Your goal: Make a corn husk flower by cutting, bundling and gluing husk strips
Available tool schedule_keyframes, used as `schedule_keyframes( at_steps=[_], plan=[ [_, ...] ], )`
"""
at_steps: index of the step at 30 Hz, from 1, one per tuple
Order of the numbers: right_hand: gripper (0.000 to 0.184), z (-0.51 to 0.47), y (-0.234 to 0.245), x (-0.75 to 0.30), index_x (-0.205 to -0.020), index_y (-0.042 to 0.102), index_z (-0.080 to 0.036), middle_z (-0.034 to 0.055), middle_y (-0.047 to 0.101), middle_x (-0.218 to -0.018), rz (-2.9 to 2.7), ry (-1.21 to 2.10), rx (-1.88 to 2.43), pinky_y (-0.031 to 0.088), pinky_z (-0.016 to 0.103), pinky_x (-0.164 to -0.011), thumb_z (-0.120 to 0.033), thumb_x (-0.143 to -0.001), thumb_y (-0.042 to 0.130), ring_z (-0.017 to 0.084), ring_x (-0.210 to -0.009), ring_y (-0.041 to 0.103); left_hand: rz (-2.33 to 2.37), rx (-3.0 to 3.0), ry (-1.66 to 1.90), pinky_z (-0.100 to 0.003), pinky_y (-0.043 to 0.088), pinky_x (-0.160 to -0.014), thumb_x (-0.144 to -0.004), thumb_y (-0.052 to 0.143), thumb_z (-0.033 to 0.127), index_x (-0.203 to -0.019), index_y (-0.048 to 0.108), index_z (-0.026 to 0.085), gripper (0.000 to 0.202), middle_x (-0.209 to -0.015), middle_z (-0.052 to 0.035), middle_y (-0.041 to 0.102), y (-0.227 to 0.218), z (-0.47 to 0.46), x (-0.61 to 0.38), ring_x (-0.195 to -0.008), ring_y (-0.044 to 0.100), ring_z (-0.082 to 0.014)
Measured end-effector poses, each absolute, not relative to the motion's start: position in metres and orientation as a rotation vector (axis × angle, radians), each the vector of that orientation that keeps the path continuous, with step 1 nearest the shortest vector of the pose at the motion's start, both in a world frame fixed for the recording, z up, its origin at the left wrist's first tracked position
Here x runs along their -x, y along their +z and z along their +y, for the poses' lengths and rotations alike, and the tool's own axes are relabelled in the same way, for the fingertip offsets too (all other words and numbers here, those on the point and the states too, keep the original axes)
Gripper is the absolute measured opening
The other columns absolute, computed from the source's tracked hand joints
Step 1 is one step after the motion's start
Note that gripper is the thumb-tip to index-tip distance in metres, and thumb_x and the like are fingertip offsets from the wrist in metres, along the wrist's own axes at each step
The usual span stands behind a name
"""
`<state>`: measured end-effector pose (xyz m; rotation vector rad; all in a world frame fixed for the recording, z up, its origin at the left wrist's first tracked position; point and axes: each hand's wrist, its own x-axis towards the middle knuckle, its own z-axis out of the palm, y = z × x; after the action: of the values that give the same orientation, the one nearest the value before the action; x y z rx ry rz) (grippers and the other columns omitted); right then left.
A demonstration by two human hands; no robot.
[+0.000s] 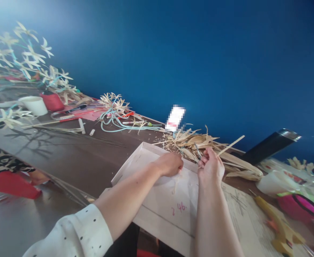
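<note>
While husks (193,140) lie beyond, a pale strip (233,144) juts from the right fingers (211,153).

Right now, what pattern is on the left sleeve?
The left sleeve is white with dark dots, clearest in the head view.

Left fingers (180,165) partly hidden; white object (176,117) pixelated, unreadable.

On my right: dark flask (270,147), pink pouch (290,205); on my left: white cup (36,106) beside red pouch (53,101); ahead, blue wall (199,57).
</note>
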<state>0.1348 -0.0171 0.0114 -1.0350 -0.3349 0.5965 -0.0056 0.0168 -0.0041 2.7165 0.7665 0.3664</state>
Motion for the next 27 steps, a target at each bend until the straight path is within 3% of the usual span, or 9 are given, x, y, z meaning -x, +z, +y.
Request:
schedule_keyframes(
  at_steps=[7,13,20,27],
  plan=[
    [0.026,-0.018,0.012,-0.127,-0.067,0.056,-0.016,-0.0050,0.053,-0.059,-0.478,0.530,1.116,0.018,0.016,-0.030,-0.031,-0.056,0.074,0.002,-0.038,0.030,0.882,-2.213,0.759,-0.023,0.042,-0.068,-0.070,0.055,0.027,-0.076,0.067,0.017,0.017,-0.085,-0.0040,0.063,0.000,0.027,0.014,-0.079,0.056,-0.0153],
    [0.041,-0.019,0.008,-0.122,-0.088,0.067,-0.019,-0.0012,0.059,-0.073,-0.630,0.657,1.227,0.024,0.014,-0.031,-0.055,-0.069,0.059,0.003,-0.041,0.037,0.843,-1.530,0.908,-0.021,0.042,-0.057,-0.075,0.053,0.035,-0.084,0.061,0.013,0.024,-0.083,-0.0053,0.066,0.002,0.037,0.016,-0.067,0.057,-0.0105],
    [0.038,-0.017,0.003,-0.125,-0.096,0.068,-0.021,-0.0062,0.049,-0.059,-0.650,0.880,1.216,0.022,0.012,-0.032,-0.036,-0.061,0.071,0.002,-0.040,0.031,0.743,-1.316,0.882,-0.022,0.044,-0.059,-0.070,0.062,0.041,-0.087,0.058,0.013,0.033,-0.089,-0.0085,0.067,0.005,0.036,0.019,-0.071,0.059,-0.0112],
    [0.031,-0.021,0.009,-0.122,-0.083,0.065,-0.015,-0.0049,0.049,-0.060,-0.607,1.149,1.025,0.018,0.010,-0.030,-0.029,-0.058,0.077,0.001,-0.041,0.031,0.644,-1.322,0.816,-0.025,0.046,-0.066,-0.070,0.063,0.039,-0.086,0.057,0.012,0.032,-0.088,-0.0094,0.067,0.009,0.032,0.020,-0.075,0.060,-0.0120]
  ],
)
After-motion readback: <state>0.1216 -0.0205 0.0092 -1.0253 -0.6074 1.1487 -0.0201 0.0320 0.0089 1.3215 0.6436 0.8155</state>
